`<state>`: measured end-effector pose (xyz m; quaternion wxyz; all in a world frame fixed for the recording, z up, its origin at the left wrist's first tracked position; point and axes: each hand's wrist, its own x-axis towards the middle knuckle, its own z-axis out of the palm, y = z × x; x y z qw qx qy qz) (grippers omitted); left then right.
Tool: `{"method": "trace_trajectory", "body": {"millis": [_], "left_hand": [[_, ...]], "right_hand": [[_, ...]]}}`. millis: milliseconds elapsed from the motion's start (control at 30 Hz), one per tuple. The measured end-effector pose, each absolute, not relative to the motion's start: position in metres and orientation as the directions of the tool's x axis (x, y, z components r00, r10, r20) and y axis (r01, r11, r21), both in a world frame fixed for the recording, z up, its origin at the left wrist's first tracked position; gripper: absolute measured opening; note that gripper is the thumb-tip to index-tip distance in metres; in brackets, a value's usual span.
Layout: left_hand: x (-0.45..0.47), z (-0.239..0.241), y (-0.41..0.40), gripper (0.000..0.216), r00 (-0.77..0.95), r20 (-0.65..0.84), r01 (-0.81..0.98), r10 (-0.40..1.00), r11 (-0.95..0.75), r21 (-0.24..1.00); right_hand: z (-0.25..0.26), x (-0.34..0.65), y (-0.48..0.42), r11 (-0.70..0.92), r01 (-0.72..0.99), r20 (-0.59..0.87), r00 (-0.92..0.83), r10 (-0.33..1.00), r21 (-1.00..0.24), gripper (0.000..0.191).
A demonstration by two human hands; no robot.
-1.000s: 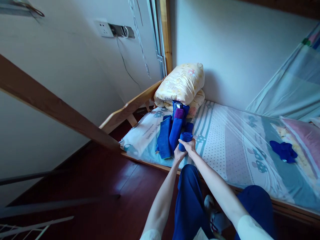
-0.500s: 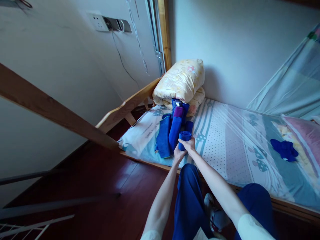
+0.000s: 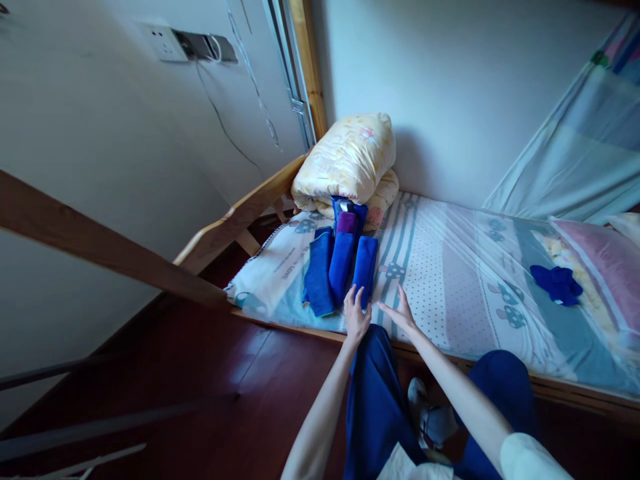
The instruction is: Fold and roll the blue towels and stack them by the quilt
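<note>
A rolled blue towel (image 3: 366,267) lies lengthwise on the bed, the rightmost of a row. To its left are another bright blue roll (image 3: 341,263) and a darker blue roll (image 3: 319,273), with a purple roll (image 3: 347,223) behind. My left hand (image 3: 357,315) is at the near end of the right-hand roll, fingers spread and curved; whether the fingertips touch it I cannot tell. Just to the right, my right hand (image 3: 401,312) is held open above the sheet, apart from the roll. Neither hand holds anything.
A folded yellow quilt (image 3: 345,157) is piled behind the rolls. A crumpled blue cloth (image 3: 557,285) lies to the right, near a pink pillow (image 3: 597,267). A wooden bed rail (image 3: 240,213) and a slanting wooden beam (image 3: 110,240) stand at the left.
The blue towel roll, gripped upright in both hands before, now lies flat beside the other rolls. Both hands have let go and moved apart, the right one farther right. The view has shifted slightly.
</note>
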<state>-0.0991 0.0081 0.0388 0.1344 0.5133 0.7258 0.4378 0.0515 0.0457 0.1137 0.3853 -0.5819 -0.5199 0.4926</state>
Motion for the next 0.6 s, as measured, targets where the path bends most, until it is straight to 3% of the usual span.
{"method": "trace_trajectory", "body": {"millis": [100, 200, 267, 433, 600], "left_hand": [[-0.094, 0.033, 0.01, 0.066, -0.3, 0.093, 0.701, 0.949, 0.153, 0.697], [-0.093, 0.03, 0.015, 0.067, -0.31, -0.062, 0.761, 0.949, 0.286, 0.582], [-0.09, 0.029, 0.016, 0.066, -0.305, -0.083, 0.81, 0.949, 0.304, 0.502], [-0.042, 0.024, 0.02, 0.061, -0.111, 0.027, 0.908, 0.994, 0.09, 0.408], [0.07, 0.018, 0.017, 0.055, 0.235, -0.047, 0.891, 0.971, -0.196, 0.409]], "right_hand": [[0.101, 0.128, 0.017, -0.29, 0.175, -0.302, -0.046, 0.952, -0.941, 0.08], [0.101, 0.208, -0.004, -0.342, 0.141, -0.348, -0.017, 0.937, -0.929, 0.065], [0.106, 0.256, -0.015, -0.34, 0.113, -0.339, 0.034, 0.94, -0.934, 0.056], [0.127, 0.342, -0.047, -0.336, -0.039, -0.336, 0.222, 0.915, -0.941, 0.044], [0.135, 0.375, -0.056, -0.305, -0.229, -0.36, 0.259, 0.897, -0.924, 0.049]]}}
